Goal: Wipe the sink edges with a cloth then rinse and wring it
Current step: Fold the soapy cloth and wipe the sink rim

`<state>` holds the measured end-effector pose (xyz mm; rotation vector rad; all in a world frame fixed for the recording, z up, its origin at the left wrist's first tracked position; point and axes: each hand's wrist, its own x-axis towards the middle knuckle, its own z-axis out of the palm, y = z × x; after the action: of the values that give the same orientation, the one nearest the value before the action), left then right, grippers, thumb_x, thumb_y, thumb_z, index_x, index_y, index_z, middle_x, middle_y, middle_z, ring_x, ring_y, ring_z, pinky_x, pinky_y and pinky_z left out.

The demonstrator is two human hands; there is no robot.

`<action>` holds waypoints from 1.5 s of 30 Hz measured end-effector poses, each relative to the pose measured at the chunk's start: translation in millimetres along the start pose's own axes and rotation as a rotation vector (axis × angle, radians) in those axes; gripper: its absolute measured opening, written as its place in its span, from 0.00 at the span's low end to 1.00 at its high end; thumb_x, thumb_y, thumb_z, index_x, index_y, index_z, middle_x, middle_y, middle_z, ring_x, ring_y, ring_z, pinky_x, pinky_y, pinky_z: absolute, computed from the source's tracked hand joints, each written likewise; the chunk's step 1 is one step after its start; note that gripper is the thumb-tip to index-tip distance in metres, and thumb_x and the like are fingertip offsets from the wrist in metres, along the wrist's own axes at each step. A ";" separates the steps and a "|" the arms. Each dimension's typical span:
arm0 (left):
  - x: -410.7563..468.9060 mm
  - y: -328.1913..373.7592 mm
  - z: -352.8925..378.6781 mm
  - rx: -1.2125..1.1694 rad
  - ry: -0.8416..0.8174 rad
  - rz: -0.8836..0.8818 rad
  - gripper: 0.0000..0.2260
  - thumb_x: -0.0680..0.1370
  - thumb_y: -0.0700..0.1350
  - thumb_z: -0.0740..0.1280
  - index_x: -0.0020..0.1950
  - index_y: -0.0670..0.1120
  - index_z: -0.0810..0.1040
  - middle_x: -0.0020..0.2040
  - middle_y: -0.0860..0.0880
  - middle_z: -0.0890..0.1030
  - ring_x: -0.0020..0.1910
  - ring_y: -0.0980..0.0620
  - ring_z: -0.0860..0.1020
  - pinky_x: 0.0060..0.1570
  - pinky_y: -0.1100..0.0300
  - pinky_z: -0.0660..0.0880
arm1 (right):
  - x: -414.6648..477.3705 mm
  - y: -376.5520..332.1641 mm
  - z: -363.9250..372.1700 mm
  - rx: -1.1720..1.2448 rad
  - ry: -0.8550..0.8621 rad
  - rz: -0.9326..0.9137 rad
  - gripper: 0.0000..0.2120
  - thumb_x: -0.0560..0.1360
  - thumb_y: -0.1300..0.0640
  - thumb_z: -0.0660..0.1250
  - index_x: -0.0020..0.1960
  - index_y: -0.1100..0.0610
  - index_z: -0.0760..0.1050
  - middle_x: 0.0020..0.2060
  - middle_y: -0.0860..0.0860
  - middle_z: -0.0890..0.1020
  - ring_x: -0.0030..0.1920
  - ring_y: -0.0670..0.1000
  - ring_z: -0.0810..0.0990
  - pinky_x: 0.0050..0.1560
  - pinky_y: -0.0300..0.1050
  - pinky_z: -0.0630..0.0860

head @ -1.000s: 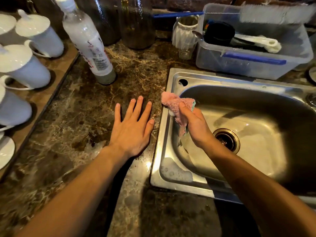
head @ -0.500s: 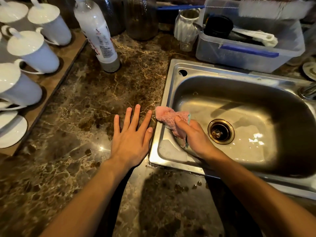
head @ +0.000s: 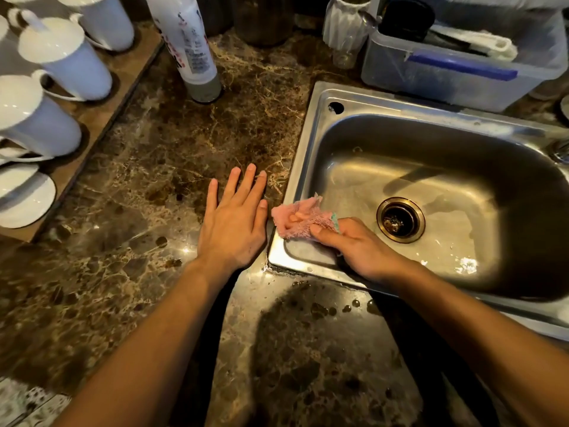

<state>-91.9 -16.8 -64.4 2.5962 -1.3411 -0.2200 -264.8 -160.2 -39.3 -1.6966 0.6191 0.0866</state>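
On the dark marble worktop (head: 191, 155) the left hand (head: 234, 223) lies flat, fingers straight; the right hand (head: 360, 248) grips the pink cloth (head: 295, 218) on the steel sink (head: 311, 124) near-left rim

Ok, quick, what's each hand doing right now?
Left hand: open, flat on the countertop.
Right hand: holding the pink cloth against the sink rim.
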 end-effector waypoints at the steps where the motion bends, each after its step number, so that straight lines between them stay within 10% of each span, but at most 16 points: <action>1: -0.6 -0.6 -0.2 -0.011 0.008 0.003 0.26 0.83 0.54 0.44 0.81 0.51 0.56 0.82 0.51 0.55 0.81 0.49 0.50 0.78 0.44 0.44 | -1.2 0.5 0.5 -0.059 -0.027 -0.001 0.27 0.75 0.34 0.61 0.50 0.57 0.83 0.45 0.54 0.86 0.45 0.59 0.82 0.54 0.59 0.76; 6: -1.1 -2.4 0.7 -0.015 0.007 0.007 0.25 0.83 0.54 0.44 0.81 0.51 0.57 0.82 0.51 0.55 0.81 0.49 0.50 0.78 0.44 0.44 | -6.2 -2.8 -4.0 -0.130 -0.055 -0.027 0.22 0.82 0.48 0.62 0.31 0.38 0.78 0.26 0.38 0.76 0.29 0.40 0.69 0.38 0.45 0.65; 13: -2.0 -1.9 1.3 -0.008 0.004 0.003 0.25 0.84 0.54 0.45 0.81 0.52 0.55 0.82 0.52 0.54 0.81 0.50 0.48 0.78 0.45 0.43 | -5.9 -3.7 -7.5 -0.132 -0.090 -0.067 0.18 0.76 0.44 0.65 0.32 0.51 0.79 0.26 0.43 0.75 0.29 0.44 0.69 0.35 0.50 0.65; 18: -2.0 -1.1 0.7 -0.012 0.006 0.003 0.25 0.84 0.55 0.45 0.81 0.52 0.55 0.82 0.52 0.54 0.81 0.50 0.48 0.78 0.45 0.42 | -4.5 -9.3 -5.2 -0.193 -0.172 -0.182 0.13 0.80 0.52 0.62 0.53 0.40 0.84 0.50 0.37 0.85 0.51 0.41 0.82 0.55 0.40 0.75; 24: -2.8 -1.0 0.5 -0.009 0.004 0.001 0.25 0.84 0.55 0.45 0.81 0.52 0.56 0.82 0.52 0.54 0.81 0.50 0.48 0.78 0.45 0.43 | 0.0 -10.6 -13.7 -0.188 -0.144 -0.082 0.20 0.76 0.51 0.64 0.26 0.51 0.73 0.22 0.43 0.71 0.26 0.44 0.66 0.33 0.46 0.64; 45: 0.0 29.7 9.0 -0.022 -0.060 -0.006 0.24 0.85 0.55 0.44 0.81 0.53 0.53 0.82 0.53 0.51 0.81 0.53 0.46 0.78 0.46 0.43 | -38.5 29.4 -103.4 -0.163 -0.373 0.080 0.18 0.63 0.45 0.65 0.18 0.52 0.71 0.18 0.45 0.64 0.22 0.46 0.60 0.26 0.42 0.58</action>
<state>-117.3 -34.6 -65.6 2.5952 -1.3435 -0.3145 -339.3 -245.7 -26.6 -1.7520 0.4068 0.5113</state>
